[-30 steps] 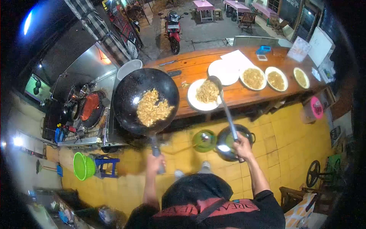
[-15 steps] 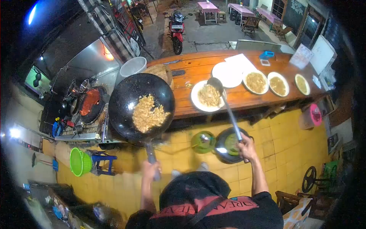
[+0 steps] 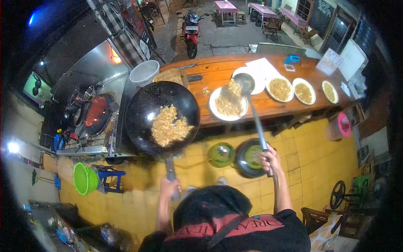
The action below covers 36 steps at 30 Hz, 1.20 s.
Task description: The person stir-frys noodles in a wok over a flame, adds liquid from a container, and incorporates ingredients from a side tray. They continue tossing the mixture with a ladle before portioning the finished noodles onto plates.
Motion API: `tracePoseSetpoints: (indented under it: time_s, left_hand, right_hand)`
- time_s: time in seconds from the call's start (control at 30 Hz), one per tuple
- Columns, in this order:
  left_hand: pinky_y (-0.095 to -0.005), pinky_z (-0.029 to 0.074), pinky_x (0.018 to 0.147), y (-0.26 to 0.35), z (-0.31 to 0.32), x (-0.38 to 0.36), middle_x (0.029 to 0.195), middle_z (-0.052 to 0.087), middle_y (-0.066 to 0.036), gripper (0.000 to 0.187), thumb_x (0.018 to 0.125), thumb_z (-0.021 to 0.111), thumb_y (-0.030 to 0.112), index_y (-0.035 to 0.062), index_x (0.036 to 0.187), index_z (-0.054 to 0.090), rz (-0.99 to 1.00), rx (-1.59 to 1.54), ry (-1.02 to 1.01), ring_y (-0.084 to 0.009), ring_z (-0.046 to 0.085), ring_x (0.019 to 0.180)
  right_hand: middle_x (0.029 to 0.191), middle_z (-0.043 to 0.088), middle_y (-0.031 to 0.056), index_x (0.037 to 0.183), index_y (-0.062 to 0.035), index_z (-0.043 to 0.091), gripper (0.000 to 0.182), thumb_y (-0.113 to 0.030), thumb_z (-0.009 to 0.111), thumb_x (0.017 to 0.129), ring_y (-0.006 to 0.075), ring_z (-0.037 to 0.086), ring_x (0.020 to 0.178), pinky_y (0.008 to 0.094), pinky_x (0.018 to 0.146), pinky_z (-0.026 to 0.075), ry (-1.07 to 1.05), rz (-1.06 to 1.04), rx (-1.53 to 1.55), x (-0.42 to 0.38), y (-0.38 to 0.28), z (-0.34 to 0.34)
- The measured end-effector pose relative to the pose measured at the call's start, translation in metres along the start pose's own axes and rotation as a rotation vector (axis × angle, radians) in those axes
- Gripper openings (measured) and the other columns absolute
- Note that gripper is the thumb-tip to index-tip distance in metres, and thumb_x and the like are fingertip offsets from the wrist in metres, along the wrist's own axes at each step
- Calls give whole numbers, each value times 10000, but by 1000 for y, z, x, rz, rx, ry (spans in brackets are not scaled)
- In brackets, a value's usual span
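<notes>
My left hand point(image 3: 170, 187) is closed around the handle of a black wok point(image 3: 140, 122), which holds a heap of fried food point(image 3: 171, 128). In my right hand point(image 3: 271, 161) is the long metal handle of a ladle point(image 3: 247, 84). The ladle's bowl is tilted over a white plate point(image 3: 214, 110), with some food at its lip. Beneath it lies a food portion point(image 3: 228, 107) on that plate. An emptier white plate point(image 3: 259, 86) is partly behind the ladle.
The wooden counter point(image 3: 210, 67) bears several filled plates at the right. A white tub point(image 3: 144, 72) stands behind the wok. At the left is a stove point(image 3: 96, 111) with glowing coals. Below are a green basket point(image 3: 86, 178) and a blue stool point(image 3: 111, 178).
The ladle's bowl has lifted off the plate's food and tipped, with food now at its lip. The wok has shifted slightly right in view.
</notes>
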<state>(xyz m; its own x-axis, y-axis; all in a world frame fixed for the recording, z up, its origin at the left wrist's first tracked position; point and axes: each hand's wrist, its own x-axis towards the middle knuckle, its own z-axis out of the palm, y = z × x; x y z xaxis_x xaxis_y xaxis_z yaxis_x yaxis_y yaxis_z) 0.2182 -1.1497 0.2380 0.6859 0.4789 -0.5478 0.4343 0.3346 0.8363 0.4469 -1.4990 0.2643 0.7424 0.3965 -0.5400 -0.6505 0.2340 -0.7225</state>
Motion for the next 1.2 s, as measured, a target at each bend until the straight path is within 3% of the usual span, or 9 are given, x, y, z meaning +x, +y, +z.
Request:
tracePoseSetpoints:
  time_s: [0.37,0.5,0.6,0.73,0.8,0.83,0.87,0.97,1.2]
  left_hand:
    - [-301,441,401,3,12,15,562,509,-65,104,737,555,-46,10,747,469,-3,31,-79,-149,512,444]
    - [-303,440,407,10,15,14,566,518,-69,106,736,567,-42,8,744,473,-52,82,-133,-149,514,447]
    - [-299,439,418,1,15,17,569,525,-71,107,729,573,-37,3,747,476,-65,155,-138,-147,516,449]
    - [-291,436,426,1,15,13,572,531,-72,103,723,571,-29,6,753,479,14,168,-170,-143,515,448]
    - [-289,435,426,7,18,7,569,530,-71,102,721,570,-25,6,754,479,7,186,-169,-142,515,448]
    - [-289,433,418,14,21,2,556,532,-60,114,722,595,-20,19,743,490,-7,173,-155,-141,519,440]
    - [-290,432,409,19,22,1,543,534,-49,128,723,620,-14,31,732,501,-20,163,-143,-140,524,432]
    - [-290,428,406,6,19,9,543,534,-50,140,735,631,-11,29,739,497,12,139,-166,-142,528,441]
    - [-291,440,411,3,19,9,549,537,-54,134,744,637,8,25,747,504,26,145,-118,-147,529,440]
  right_hand:
    - [561,414,27,1397,-114,239,660,9,476,793,85,367,322,223,253,308,-209,6,-5,-50,-10,44]
    - [578,480,14,1361,-116,359,620,28,523,781,87,425,382,242,351,350,-155,-45,-525,-56,1,73]
    - [686,586,146,1299,-91,429,573,-31,565,745,253,590,555,328,592,487,-106,-666,-1223,-36,24,78]
    - [756,586,220,1294,-89,421,573,-58,569,741,373,619,729,365,702,485,-128,-600,-1065,-19,33,86]
    - [754,588,222,1305,-93,405,575,-67,554,750,371,621,730,369,681,486,-48,-467,-1191,-23,25,92]
    - [655,561,139,1329,-113,382,592,-56,542,762,250,598,552,342,560,486,-56,-530,-1261,-22,29,89]
    - [655,561,139,1329,-113,382,592,-56,542,762,250,598,552,342,560,486,-39,-527,-1254,-25,30,88]
    - [574,427,-10,1367,-148,348,601,-7,489,801,81,422,390,251,348,365,-235,92,-634,-35,30,90]
    - [592,446,25,1388,-138,292,627,15,489,813,76,391,380,221,319,341,-300,200,-154,-40,30,70]
